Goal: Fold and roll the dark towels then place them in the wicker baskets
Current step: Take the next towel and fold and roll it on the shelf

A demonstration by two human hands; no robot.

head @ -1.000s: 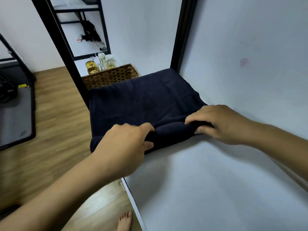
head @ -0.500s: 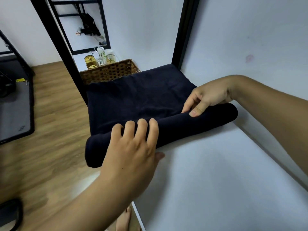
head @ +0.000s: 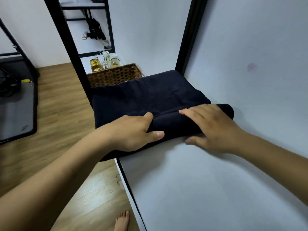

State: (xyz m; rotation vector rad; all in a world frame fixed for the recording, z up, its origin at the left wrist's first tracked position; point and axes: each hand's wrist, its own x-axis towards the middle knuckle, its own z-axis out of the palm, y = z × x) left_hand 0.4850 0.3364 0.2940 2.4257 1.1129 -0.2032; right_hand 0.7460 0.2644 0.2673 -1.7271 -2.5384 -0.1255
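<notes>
Dark towel (head: 146, 97) roll may skew or slide off white surface (head: 200, 189) edge b/c L hand (head: 133, 132) grips overhanging end while R hand (head: 211, 125) only presses flat w/ straight fingers.

No text, brand or number can be read anywhere in the view. A small pale logo mark (head: 24, 128) stands near the near right corner of the grey mat (head: 15, 112) lying on the wooden floor (head: 58, 105); it is too small to make out as letters. A yellow tag (head: 25, 80) by the mat's far edge is too blurred to show any print. Just behind the wicker basket (head: 113, 75), a white bottle (head: 106, 56) carries a green-marked label, and its wording is too small to tell.
</notes>
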